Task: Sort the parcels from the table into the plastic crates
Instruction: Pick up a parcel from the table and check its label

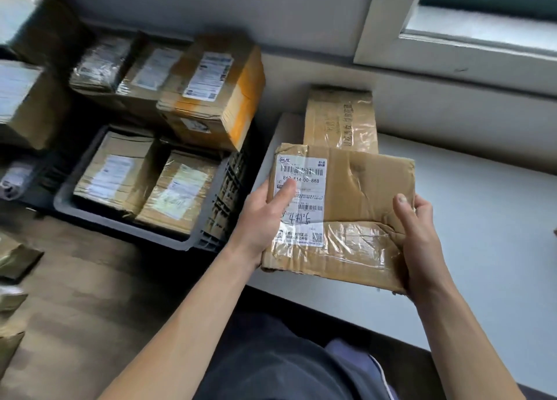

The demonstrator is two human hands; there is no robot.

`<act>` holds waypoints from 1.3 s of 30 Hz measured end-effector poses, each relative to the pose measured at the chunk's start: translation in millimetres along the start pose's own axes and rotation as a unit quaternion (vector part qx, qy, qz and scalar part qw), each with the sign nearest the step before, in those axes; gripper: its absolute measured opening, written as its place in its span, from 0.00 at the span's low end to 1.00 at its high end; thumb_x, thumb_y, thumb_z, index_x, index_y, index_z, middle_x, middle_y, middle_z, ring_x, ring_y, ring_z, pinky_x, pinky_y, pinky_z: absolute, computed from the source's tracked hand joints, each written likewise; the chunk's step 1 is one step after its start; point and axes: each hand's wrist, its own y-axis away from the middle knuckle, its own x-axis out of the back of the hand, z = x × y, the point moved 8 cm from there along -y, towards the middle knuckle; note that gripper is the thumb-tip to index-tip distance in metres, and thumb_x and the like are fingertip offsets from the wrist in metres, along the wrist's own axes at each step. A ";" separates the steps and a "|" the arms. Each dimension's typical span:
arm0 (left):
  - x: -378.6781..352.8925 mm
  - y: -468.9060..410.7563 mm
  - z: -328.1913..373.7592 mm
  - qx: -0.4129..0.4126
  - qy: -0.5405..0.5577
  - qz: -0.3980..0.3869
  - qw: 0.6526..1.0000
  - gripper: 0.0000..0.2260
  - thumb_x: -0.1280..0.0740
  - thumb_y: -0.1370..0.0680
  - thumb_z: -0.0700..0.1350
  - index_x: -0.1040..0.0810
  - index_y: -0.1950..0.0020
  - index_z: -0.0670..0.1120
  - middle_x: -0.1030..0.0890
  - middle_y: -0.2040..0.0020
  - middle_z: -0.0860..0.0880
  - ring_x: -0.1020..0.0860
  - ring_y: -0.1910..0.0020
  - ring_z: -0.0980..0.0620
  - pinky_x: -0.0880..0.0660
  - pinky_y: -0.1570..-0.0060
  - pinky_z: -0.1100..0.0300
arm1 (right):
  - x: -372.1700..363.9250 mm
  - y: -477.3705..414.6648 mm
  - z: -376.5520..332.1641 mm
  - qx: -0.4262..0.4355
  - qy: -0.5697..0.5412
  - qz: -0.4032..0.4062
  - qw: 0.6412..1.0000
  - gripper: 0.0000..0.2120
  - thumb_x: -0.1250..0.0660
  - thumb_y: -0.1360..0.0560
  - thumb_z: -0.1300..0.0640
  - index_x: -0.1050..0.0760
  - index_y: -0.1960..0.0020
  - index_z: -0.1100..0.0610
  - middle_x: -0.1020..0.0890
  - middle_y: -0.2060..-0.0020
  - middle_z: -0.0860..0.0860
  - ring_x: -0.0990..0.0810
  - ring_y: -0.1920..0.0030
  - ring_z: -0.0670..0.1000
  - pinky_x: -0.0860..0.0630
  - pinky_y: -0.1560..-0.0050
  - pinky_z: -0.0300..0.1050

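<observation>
On my head view, the left hand point(265, 216) and right hand point(419, 243) hold one flat cardboard parcel point(361, 207) between them, lifted over the near left corner of the grey table point(482, 219). The left fingers curl under its left edge, with the thumb pressed on the white shipping label point(301, 201). The right hand grips the right edge, thumb on top.

A second taped parcel point(340, 119) lies on the table just behind the held one, against the wall. On the floor to my left sits a grey plastic crate point(120, 225) with two labelled parcels point(117, 173) side by side inside. Behind it, an orange-taped box point(211, 89) stands higher among more blurred parcels.
</observation>
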 end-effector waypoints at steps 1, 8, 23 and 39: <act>17.3 -4.3 7.1 0.000 -0.002 -0.013 1.000 0.12 0.37 0.14 0.50 0.21 0.32 0.53 0.14 0.41 0.51 0.15 0.42 0.50 0.17 0.42 0.47 | -17.3 4.3 3.2 0.002 -0.005 0.012 1.000 0.24 0.35 0.18 0.42 0.35 0.26 0.50 0.19 0.37 0.55 0.14 0.53 0.50 0.20 0.56 0.48; 132.0 -10.4 33.4 0.035 -0.027 -0.026 0.999 0.10 0.37 0.14 0.51 0.20 0.36 0.56 0.13 0.42 0.51 0.15 0.42 0.48 0.19 0.40 0.44 | -128.7 38.6 27.1 -0.003 -0.014 0.023 1.000 0.22 0.36 0.16 0.48 0.36 0.25 0.52 0.18 0.39 0.50 0.15 0.46 0.47 0.21 0.51 0.43; 291.8 -0.9 68.9 0.039 -0.030 0.053 0.997 0.14 0.39 0.13 0.52 0.22 0.30 0.51 0.14 0.39 0.49 0.15 0.41 0.48 0.17 0.44 0.48 | -290.1 60.9 41.9 0.010 -0.018 -0.089 0.996 0.33 0.28 0.27 0.42 0.34 0.25 0.43 0.20 0.33 0.47 0.19 0.34 0.51 0.25 0.29 0.61; 490.9 -118.5 156.2 -0.101 -0.278 0.049 0.954 0.16 0.41 0.13 0.51 0.30 0.25 0.54 0.18 0.41 0.60 0.18 0.46 0.63 0.19 0.44 0.62 | -524.5 14.5 56.8 -0.042 0.039 -0.038 0.998 0.31 0.38 0.14 0.49 0.48 0.19 0.29 0.26 0.28 0.41 0.23 0.34 0.47 0.24 0.31 0.55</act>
